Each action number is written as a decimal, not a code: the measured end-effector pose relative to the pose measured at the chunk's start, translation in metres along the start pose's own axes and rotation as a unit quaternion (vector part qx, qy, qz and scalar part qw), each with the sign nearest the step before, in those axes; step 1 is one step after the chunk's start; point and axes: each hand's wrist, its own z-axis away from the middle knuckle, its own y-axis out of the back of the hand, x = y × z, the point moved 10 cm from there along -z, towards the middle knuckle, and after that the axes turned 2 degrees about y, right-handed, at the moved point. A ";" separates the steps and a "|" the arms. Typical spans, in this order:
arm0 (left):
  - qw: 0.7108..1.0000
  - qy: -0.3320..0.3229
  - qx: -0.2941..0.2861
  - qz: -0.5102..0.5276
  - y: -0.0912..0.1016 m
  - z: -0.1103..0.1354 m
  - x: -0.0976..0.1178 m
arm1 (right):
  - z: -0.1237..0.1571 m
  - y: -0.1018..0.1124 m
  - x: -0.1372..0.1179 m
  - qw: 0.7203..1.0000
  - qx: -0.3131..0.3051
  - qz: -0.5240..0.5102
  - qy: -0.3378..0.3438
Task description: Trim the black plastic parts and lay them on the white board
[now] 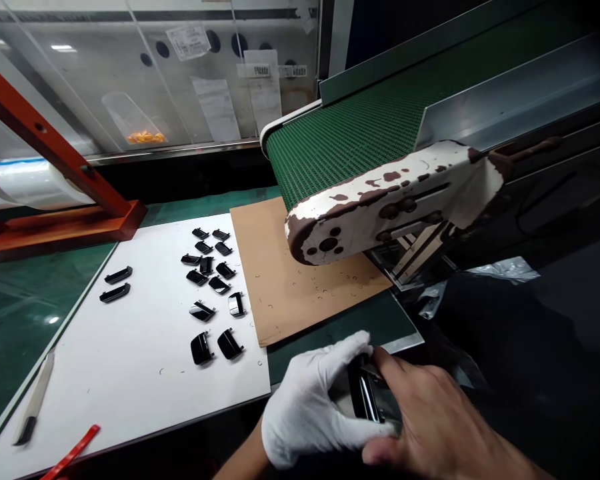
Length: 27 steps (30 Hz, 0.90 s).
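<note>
My left hand (307,403), in a white glove, is closed round a glossy black plastic part (364,395) in front of the table edge. My bare right hand (437,420) grips the same part from the right, its index finger at the top end and its thumb low down. Much of the part is hidden between the hands. Several similar black plastic pieces (206,265) lie in a loose cluster on the white board (130,360). Two slimmer black pieces (116,284) rest farther left on that board.
A green conveyor belt (350,143) with a chipped white end frame overhangs a brown cardboard sheet (275,293). At left stand an orange-red frame (70,153) and a clear film roll (35,183). A cutter-like tool (36,400) and a red strip (73,453) lie near the front.
</note>
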 end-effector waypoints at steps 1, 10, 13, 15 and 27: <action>1.000 0.004 0.001 0.001 0.000 0.001 -0.002 | 0.000 0.001 -0.001 1.000 0.007 0.006 0.005; 0.999 0.045 0.008 0.024 -0.004 0.006 -0.017 | 0.000 0.007 -0.008 0.996 0.067 0.032 0.047; 0.998 0.044 0.021 0.038 -0.004 0.007 -0.019 | 0.001 0.003 -0.007 0.996 0.066 0.031 0.049; 0.997 0.052 0.031 0.044 -0.004 0.009 -0.023 | 0.001 -0.001 -0.004 0.996 0.063 0.032 0.048; 0.992 0.099 0.045 0.066 0.000 0.008 -0.029 | 0.003 -0.004 -0.007 0.994 0.075 0.038 0.067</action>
